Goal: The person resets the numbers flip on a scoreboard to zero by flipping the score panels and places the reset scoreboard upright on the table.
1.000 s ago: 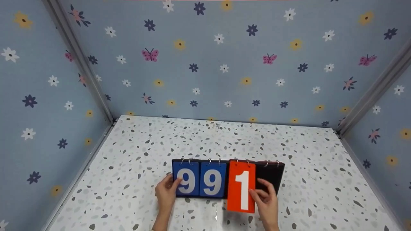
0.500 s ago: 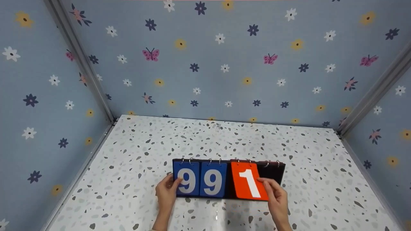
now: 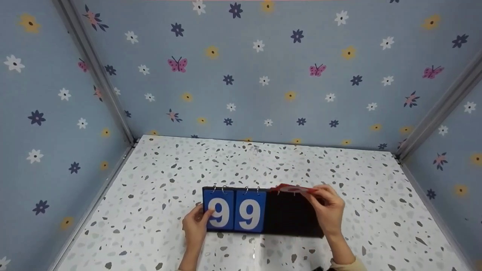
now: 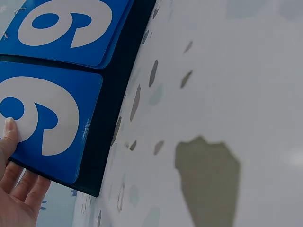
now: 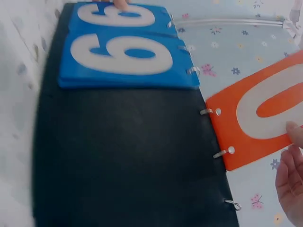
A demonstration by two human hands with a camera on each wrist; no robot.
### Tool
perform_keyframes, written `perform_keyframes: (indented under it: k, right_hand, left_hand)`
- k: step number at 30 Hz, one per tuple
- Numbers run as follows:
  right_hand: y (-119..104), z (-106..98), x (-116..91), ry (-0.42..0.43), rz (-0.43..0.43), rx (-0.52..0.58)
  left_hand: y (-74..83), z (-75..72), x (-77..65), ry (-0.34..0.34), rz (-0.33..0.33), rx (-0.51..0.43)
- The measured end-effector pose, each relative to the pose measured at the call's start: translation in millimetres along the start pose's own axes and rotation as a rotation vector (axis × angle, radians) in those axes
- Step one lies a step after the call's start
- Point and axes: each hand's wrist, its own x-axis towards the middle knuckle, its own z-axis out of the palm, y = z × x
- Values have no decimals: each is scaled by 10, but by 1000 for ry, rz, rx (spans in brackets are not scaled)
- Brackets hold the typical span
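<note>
A flip scoreboard with a black backing [image 3: 293, 216] leans on the tabletop. Its left half carries two blue number cards, the outer card [image 3: 226, 224] and the inner card [image 3: 260, 222], each showing a white 9. My left hand [image 3: 194, 226] grips the scoreboard's left edge, thumb on the outer card and fingers behind, as the left wrist view also shows. At the top edge, my right hand [image 3: 330, 209] pinches a red number card [image 5: 279, 101] on its rings. That card is raised nearly edge-on in the head view; the right wrist view shows a white 0 on it.
The white speckled tabletop [image 3: 180, 162] extends behind and around the scoreboard. Blue flowered panels [image 3: 244, 90] enclose it at the back and both sides, with metal posts [image 3: 99, 79] at the corners. An unused ring [image 5: 233, 204] hangs on the right end of the backing.
The red card, which hung down showing a 1, has been swung right and lifted up to the top edge by my right hand. My left hand stays in place.
</note>
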Motion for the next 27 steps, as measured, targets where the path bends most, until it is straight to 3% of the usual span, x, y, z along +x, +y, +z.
perform_keyframes:
  k: [7,11,15,19,27]
  right_hand:
    - [120,38,264,-27,-69,-115]
    - [198,89,371,-22,-57,-194]
    - [379,111,418,-14,-14,-280]
    - [598,106,445,-31,42,-366]
    - [758,140,513,-125,288,-486]
  left_hand:
    - [18,-5,-3,-7,-25,0]
    - [170,-29,-15,-11,-12,-4]
    - [335,-57,-33,-9,1,10]
    - [373,-63,-38,-4,0,16]
    - [374,-52,-37,-4,-19,10]
